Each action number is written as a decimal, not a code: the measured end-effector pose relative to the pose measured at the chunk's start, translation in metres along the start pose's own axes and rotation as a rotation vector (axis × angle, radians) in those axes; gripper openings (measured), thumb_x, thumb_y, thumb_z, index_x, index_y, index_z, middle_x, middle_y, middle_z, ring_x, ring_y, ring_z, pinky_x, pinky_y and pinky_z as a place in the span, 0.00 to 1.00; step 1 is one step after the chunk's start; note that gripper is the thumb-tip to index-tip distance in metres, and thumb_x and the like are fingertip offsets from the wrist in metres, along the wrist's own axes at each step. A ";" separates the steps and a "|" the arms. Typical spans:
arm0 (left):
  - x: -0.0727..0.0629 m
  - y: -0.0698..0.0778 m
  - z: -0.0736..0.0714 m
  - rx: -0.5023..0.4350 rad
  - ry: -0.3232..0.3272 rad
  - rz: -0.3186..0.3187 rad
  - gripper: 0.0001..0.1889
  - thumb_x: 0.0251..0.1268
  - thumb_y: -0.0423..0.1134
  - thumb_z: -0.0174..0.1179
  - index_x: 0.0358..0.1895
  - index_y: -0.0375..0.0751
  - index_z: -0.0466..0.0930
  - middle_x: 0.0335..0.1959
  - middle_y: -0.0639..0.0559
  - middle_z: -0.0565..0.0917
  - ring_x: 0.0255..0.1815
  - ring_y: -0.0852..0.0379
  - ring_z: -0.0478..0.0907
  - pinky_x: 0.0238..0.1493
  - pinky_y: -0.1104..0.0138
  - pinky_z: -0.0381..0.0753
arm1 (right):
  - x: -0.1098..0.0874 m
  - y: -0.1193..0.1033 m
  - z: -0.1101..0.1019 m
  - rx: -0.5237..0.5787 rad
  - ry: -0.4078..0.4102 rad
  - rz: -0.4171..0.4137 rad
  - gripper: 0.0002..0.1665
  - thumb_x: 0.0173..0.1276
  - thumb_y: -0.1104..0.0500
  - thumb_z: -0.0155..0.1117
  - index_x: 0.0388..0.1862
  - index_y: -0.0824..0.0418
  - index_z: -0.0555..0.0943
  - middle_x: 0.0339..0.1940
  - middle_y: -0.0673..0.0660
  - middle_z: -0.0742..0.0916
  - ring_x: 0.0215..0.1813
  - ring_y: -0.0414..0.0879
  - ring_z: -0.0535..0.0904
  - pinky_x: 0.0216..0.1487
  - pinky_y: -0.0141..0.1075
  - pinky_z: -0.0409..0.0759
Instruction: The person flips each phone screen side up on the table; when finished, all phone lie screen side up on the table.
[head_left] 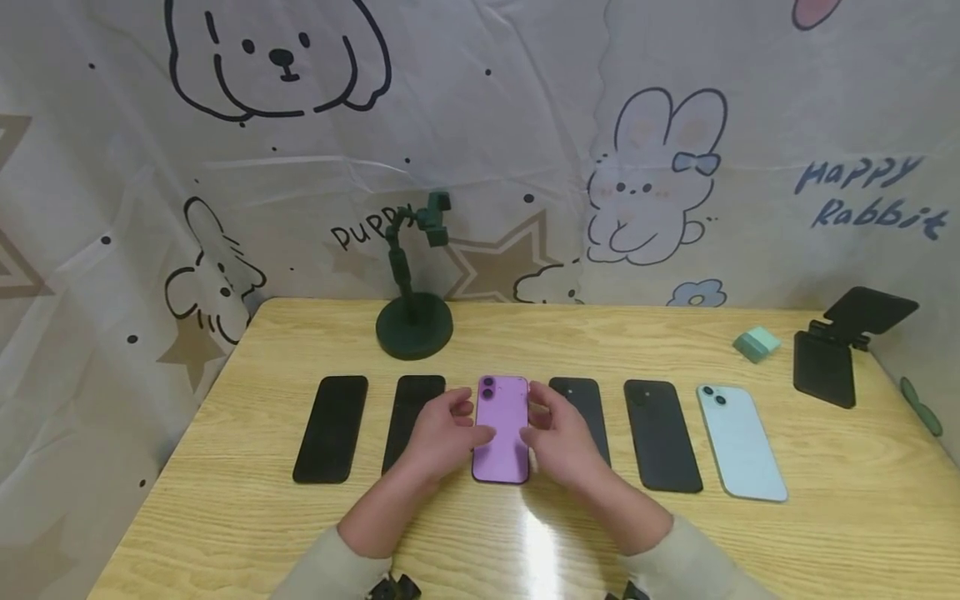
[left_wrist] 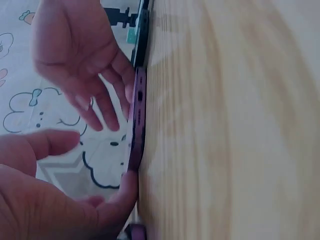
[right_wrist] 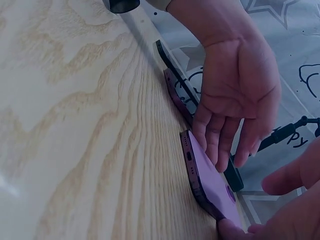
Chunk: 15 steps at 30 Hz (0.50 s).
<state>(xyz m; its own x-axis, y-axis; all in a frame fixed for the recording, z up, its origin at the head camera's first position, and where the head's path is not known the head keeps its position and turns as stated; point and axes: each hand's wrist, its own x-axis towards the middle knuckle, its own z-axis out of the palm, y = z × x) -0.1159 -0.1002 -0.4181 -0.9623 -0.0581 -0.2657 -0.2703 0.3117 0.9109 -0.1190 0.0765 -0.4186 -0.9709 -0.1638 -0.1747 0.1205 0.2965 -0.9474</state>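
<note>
A pink smartphone (head_left: 501, 458) lies back up on the table, its two camera lenses at the far left corner. My left hand (head_left: 442, 429) is at its left edge and my right hand (head_left: 558, 429) at its right edge. Fingers of both hands touch or nearly touch its sides; they are loosely bent, thumbs raised over the back. In the left wrist view, the phone's side (left_wrist: 139, 110) rests against the wood. The right wrist view shows its port end (right_wrist: 189, 157) on the table. Partly behind my hands are a black phone (head_left: 411, 408) and a dark phone (head_left: 588, 404).
In the same row lie a black phone (head_left: 330, 429) at far left, another dark phone (head_left: 663, 437) and a pale blue phone (head_left: 742, 442) to the right. Behind stand a dark green jointed stand (head_left: 414, 325), a small teal block (head_left: 757, 343) and a black folding holder (head_left: 825, 367).
</note>
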 end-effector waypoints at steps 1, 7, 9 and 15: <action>0.000 0.000 0.001 -0.010 0.011 -0.007 0.38 0.53 0.30 0.72 0.69 0.30 0.68 0.56 0.40 0.77 0.55 0.45 0.75 0.52 0.58 0.80 | 0.000 -0.001 0.001 0.001 0.003 -0.001 0.38 0.67 0.73 0.57 0.76 0.70 0.60 0.70 0.67 0.72 0.67 0.64 0.71 0.63 0.54 0.71; 0.001 0.001 0.002 -0.082 0.063 -0.034 0.40 0.50 0.26 0.72 0.71 0.30 0.66 0.53 0.39 0.77 0.52 0.45 0.76 0.46 0.60 0.82 | 0.003 -0.004 0.006 -0.012 0.036 -0.002 0.40 0.66 0.72 0.60 0.77 0.68 0.60 0.70 0.66 0.72 0.66 0.64 0.72 0.59 0.52 0.75; 0.001 0.000 0.003 -0.119 0.065 -0.045 0.40 0.49 0.24 0.71 0.71 0.29 0.66 0.52 0.38 0.77 0.51 0.45 0.77 0.45 0.61 0.83 | 0.003 -0.005 0.007 -0.006 0.041 0.003 0.40 0.65 0.73 0.60 0.76 0.69 0.61 0.71 0.67 0.71 0.66 0.65 0.71 0.59 0.52 0.76; 0.001 -0.002 0.006 -0.174 0.081 -0.050 0.39 0.48 0.21 0.68 0.69 0.28 0.67 0.51 0.38 0.77 0.48 0.46 0.78 0.42 0.63 0.83 | 0.003 -0.007 0.006 0.011 0.047 0.026 0.41 0.62 0.78 0.58 0.75 0.70 0.61 0.71 0.68 0.70 0.65 0.65 0.72 0.56 0.50 0.78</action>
<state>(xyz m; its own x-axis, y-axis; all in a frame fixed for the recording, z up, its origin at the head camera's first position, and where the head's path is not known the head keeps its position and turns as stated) -0.1159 -0.0950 -0.4226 -0.9450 -0.1474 -0.2919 -0.3119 0.1382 0.9400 -0.1218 0.0681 -0.4142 -0.9761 -0.1115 -0.1866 0.1477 0.2894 -0.9457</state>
